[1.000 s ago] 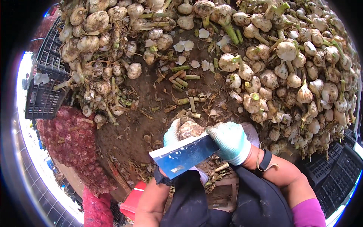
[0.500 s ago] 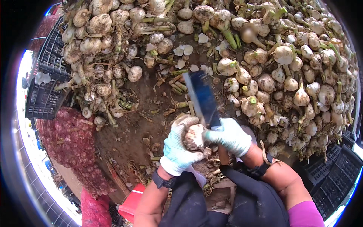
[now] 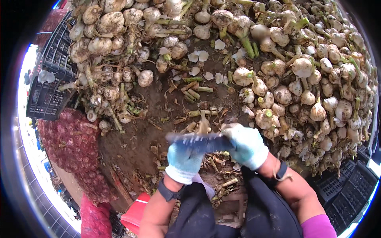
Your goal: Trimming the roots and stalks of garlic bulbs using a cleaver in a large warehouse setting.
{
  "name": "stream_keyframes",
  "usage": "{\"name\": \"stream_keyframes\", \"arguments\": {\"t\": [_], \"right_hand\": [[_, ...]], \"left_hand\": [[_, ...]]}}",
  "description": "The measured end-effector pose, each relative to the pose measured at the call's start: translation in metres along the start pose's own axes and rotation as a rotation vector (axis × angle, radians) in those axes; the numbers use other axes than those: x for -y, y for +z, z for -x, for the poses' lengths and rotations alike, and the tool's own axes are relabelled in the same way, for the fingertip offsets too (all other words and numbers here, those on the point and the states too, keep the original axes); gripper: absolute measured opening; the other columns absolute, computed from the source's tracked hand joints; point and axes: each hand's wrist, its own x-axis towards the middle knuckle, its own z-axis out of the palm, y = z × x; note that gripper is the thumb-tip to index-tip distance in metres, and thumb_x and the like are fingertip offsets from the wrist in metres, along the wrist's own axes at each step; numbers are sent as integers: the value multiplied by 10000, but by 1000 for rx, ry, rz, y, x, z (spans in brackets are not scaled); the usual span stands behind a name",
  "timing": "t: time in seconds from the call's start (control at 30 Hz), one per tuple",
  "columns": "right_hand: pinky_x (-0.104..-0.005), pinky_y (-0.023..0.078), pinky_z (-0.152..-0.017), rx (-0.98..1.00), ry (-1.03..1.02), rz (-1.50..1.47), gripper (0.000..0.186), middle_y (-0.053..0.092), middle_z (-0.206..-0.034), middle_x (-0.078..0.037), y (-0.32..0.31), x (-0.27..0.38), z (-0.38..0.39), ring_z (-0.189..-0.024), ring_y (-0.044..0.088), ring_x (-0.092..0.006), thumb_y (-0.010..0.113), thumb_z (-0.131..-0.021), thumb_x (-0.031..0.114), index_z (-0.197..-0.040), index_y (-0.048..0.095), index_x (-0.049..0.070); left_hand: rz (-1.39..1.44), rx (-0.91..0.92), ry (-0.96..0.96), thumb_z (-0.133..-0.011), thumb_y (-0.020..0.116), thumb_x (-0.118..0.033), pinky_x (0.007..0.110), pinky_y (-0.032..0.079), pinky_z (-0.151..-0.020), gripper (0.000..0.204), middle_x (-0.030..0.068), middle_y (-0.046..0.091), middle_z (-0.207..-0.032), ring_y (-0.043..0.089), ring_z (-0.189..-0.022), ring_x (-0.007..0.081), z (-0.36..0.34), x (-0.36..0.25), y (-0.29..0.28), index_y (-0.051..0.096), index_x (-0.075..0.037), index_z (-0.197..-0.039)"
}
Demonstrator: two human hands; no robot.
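Note:
My right hand, in a pale glove, grips the handle of a broad cleaver whose blurred blade lies level across my left hand. My left hand, gloved too, sits under the blade and holds a garlic bulb whose stalk sticks up behind the blade; the bulb itself is hidden. Both hands hover over bare soil strewn with cut stalks. A large heap of garlic bulbs with stalks curves around the top and right.
Black plastic crates stand at the left and lower right. Red mesh sacks of bulbs lie at the left. A red tub sits by my left knee. Loose white skins dot the soil.
The cleaver was flat over the bulb, then raised upright, and now has swung down level across my left hand. The bulb, visible half a second ago, is covered by the blade.

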Motion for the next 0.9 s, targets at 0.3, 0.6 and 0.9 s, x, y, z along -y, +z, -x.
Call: {"name": "stream_keyframes", "arguments": {"t": [0.3, 0.6, 0.9], "right_hand": [[-282, 424, -526, -227, 686, -904, 251, 548, -610, -36, 29, -42, 11, -559, 443, -101, 733, -675, 194, -792, 582, 31], [-285, 446, -578, -112, 623, -520, 374, 565, -655, -20, -11, -33, -2, -589, 463, -111, 746, -628, 187, -955, 618, 59], [-319, 460, -547, -222, 398, -355, 279, 547, -577, -78, -12, -21, -8, -553, 567, -214, 775, -634, 236, -740, 611, 35]], "left_hand": [[1102, 533, -13, -819, 635, -139, 340, 449, -864, 400, 146, 575, -1100, 569, -1022, 230, -70, -68, -40, 518, -21, -1183], [-1107, 343, -128, -811, 493, -152, 482, 307, -970, 558, 102, 390, -1359, 355, -1252, 303, -166, 130, -73, 353, -158, -1351], [-519, 594, -187, -743, 576, -369, 352, 494, -696, 326, 78, 586, -708, 577, -620, 229, -142, 41, -20, 530, -101, -921]]}}
